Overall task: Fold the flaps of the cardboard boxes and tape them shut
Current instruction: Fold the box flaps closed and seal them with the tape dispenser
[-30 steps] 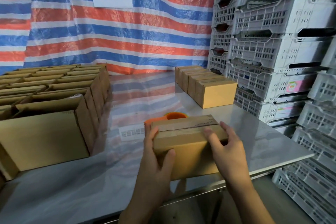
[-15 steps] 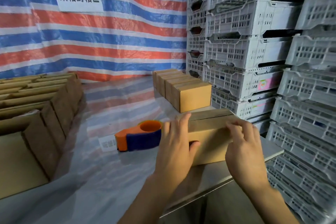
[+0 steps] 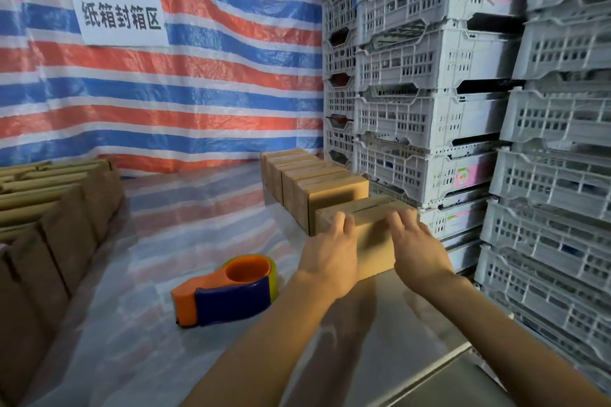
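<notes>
- A red, white and blue striped tarp (image 3: 205, 102) hangs as the back wall, with a white printed sign (image 3: 120, 17) fixed to it.
- White slotted plastic crates (image 3: 439, 116) are stacked high along the right side.
- The table (image 3: 145, 334) has a clear sheet over it.
- Open cardboard boxes (image 3: 62, 218) stand in rows on the left of the table.
- A row of closed boxes (image 3: 314, 182) runs along the crates.
- The taped box (image 3: 375, 238) sits at the near end of that row. It seems to touch the last box, though blur hides the joint.
- Both forearms reach forward from the lower edge, nearly parallel.
- The left hand (image 3: 330, 254) holds the box's near left part, with its fingers curled over the top edge.
- The right hand (image 3: 420, 251) rests on the near right part, with its fingers spread and almost straight across the top.
- An orange and blue tape dispenser (image 3: 228, 291) lies on the table just left of the left wrist, apart from both hands.
</notes>
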